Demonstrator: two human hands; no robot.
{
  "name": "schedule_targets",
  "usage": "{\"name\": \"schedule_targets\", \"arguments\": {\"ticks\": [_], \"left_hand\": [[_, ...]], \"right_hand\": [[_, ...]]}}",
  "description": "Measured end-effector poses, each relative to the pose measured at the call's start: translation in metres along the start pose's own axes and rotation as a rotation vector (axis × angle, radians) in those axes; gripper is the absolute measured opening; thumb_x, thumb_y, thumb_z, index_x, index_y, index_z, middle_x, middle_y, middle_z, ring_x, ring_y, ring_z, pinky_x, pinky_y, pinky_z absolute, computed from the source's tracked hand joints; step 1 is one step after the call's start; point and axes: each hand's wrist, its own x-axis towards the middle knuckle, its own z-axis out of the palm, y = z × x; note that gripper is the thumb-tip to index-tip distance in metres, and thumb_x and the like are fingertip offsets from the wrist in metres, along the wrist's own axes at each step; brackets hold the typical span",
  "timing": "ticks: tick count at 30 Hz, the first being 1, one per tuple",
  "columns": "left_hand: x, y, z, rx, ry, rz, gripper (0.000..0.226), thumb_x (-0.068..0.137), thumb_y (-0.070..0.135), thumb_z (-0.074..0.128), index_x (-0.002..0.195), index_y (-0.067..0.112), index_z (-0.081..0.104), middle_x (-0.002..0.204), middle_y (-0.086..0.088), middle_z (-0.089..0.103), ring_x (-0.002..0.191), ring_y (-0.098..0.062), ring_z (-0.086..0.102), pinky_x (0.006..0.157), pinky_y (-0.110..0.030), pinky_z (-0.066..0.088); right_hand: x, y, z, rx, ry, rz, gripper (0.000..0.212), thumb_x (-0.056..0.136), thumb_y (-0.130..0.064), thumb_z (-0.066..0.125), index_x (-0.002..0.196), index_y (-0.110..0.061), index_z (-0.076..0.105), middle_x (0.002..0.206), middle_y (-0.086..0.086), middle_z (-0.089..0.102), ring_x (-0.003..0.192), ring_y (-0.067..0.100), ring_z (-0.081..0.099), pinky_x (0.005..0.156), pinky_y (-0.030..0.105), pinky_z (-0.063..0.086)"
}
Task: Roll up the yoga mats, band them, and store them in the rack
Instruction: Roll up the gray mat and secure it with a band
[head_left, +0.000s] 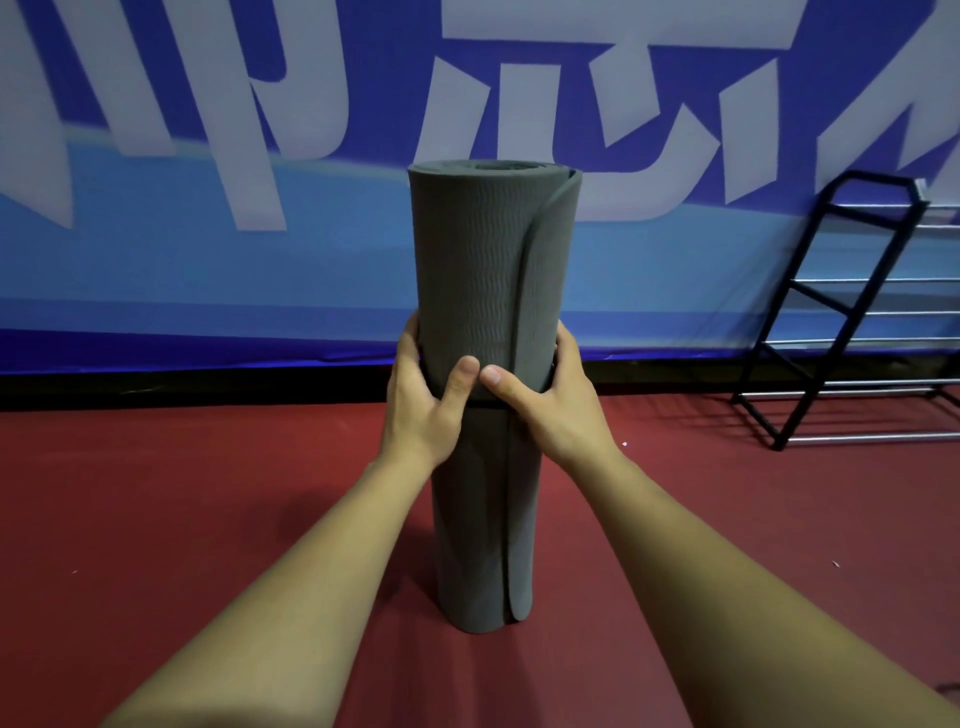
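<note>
Two hands grasp a rolled grey mat (467, 249) about halfway up its length. The left hand (418, 402) wraps the left side and the right hand (558, 408) wraps the right side. Both thumbs lie on the near face of the roll, their tips almost meeting, while the other fingers curl round toward the back, out of sight. A thin black band (488, 403) circles the mat at the level of the hands and passes under both of them; whether any finger hooks it cannot be told. The mat stands upright on its end on the red floor (208, 493), between the forearms that reach in from the lower corners. Its loose outer edge runs down the right of the near face, standing slightly away from the roll at the top. Behind the mat a blue banner (156, 270) with large white characters covers the wall, with a dark strip along its foot. Well apart to the right, by the wall, stands a rack (878, 181) with a black side frame and silver bars.
</note>
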Motion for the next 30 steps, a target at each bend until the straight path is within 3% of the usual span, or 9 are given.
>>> {"name": "schedule_targets", "arguments": {"ticks": [3, 6, 10, 13, 17, 21, 24, 26, 30], "left_hand": [[0.015, 0.017, 0.003, -0.114, 0.101, -0.012, 0.118, 0.070, 0.094, 0.048, 0.147, 0.004, 0.041, 0.136, -0.001, 0.058, 0.123, 0.002, 0.054, 0.101, -0.012, 0.039], [0.022, 0.030, 0.010, -0.101, 0.118, -0.034, 0.120, 0.066, 0.098, 0.043, 0.143, 0.005, 0.045, 0.121, 0.007, 0.061, 0.105, 0.013, 0.056, 0.089, -0.004, 0.038], [0.012, 0.039, 0.006, 0.037, 0.093, -0.104, 0.125, 0.058, 0.105, 0.031, 0.146, 0.018, 0.042, 0.120, 0.005, 0.063, 0.105, -0.005, 0.057, 0.077, -0.007, 0.039], [0.016, 0.054, -0.002, 0.039, 0.045, -0.133, 0.126, 0.058, 0.106, 0.029, 0.146, 0.016, 0.041, 0.129, -0.001, 0.062, 0.116, -0.015, 0.058, 0.084, -0.019, 0.040], [0.044, 0.097, -0.008, -0.151, 0.110, -0.150, 0.109, 0.068, 0.097, 0.041, 0.142, 0.018, 0.040, 0.135, 0.007, 0.054, 0.118, 0.011, 0.051, 0.099, -0.008, 0.036], [0.062, 0.136, -0.003, -0.165, 0.113, -0.310, 0.091, 0.076, 0.075, 0.042, 0.141, 0.011, 0.044, 0.133, 0.005, 0.055, 0.118, 0.003, 0.050, 0.097, -0.004, 0.035], [0.070, 0.162, -0.005, -0.138, 0.076, -0.331, 0.098, 0.072, 0.090, 0.045, 0.138, 0.017, 0.043, 0.126, 0.016, 0.056, 0.112, 0.013, 0.054, 0.093, -0.001, 0.033], [0.082, 0.182, -0.007, -0.132, 0.055, -0.332, 0.108, 0.068, 0.097, 0.041, 0.140, 0.016, 0.041, 0.130, 0.011, 0.056, 0.114, 0.021, 0.049, 0.096, -0.003, 0.033], [0.120, 0.249, 0.001, -0.120, 0.036, -0.341, 0.111, 0.068, 0.097, 0.042, 0.144, 0.016, 0.041, 0.139, 0.003, 0.054, 0.127, 0.002, 0.050, 0.103, -0.008, 0.034]], "right_hand": [[0.007, -0.005, 0.006, 0.016, 0.036, -0.010, 0.125, 0.057, -0.077, 0.078, 0.158, -0.032, 0.023, 0.149, -0.016, 0.051, 0.133, 0.001, 0.051, 0.107, 0.027, 0.044], [0.014, -0.020, 0.016, 0.128, 0.139, -0.002, 0.105, 0.062, -0.078, 0.068, 0.147, -0.022, 0.040, 0.135, -0.009, 0.060, 0.120, 0.000, 0.058, 0.094, 0.020, 0.046], [0.012, -0.030, 0.017, 0.198, 0.164, 0.049, 0.089, 0.069, -0.084, 0.050, 0.135, -0.024, 0.047, 0.116, -0.019, 0.062, 0.101, -0.016, 0.058, 0.084, 0.013, 0.043], [0.012, -0.035, 0.010, 0.223, 0.156, 0.084, 0.085, 0.078, -0.085, 0.035, 0.131, -0.021, 0.051, 0.114, -0.023, 0.060, 0.102, -0.022, 0.052, 0.093, 0.020, 0.039], [0.029, -0.066, 0.005, 0.322, 0.112, 0.213, 0.091, 0.085, -0.091, 0.033, 0.143, -0.024, 0.055, 0.143, -0.007, 0.060, 0.137, 0.006, 0.049, 0.119, 0.040, 0.034], [0.033, -0.112, 0.002, 0.360, 0.159, 0.314, 0.093, 0.074, -0.097, 0.040, 0.136, -0.031, 0.058, 0.136, -0.015, 0.062, 0.131, -0.001, 0.052, 0.118, 0.038, 0.035], [0.030, -0.141, -0.009, 0.321, 0.157, 0.344, 0.090, 0.072, -0.098, 0.040, 0.131, -0.033, 0.055, 0.130, -0.016, 0.062, 0.126, -0.001, 0.054, 0.116, 0.041, 0.038], [0.036, -0.165, -0.021, 0.323, 0.144, 0.339, 0.093, 0.077, -0.094, 0.041, 0.141, -0.027, 0.050, 0.140, -0.013, 0.058, 0.133, 0.001, 0.050, 0.119, 0.042, 0.036], [0.058, -0.231, -0.057, 0.297, 0.135, 0.315, 0.089, 0.087, -0.086, 0.036, 0.152, -0.026, 0.042, 0.151, -0.013, 0.051, 0.142, 0.003, 0.042, 0.122, 0.041, 0.030]]}}
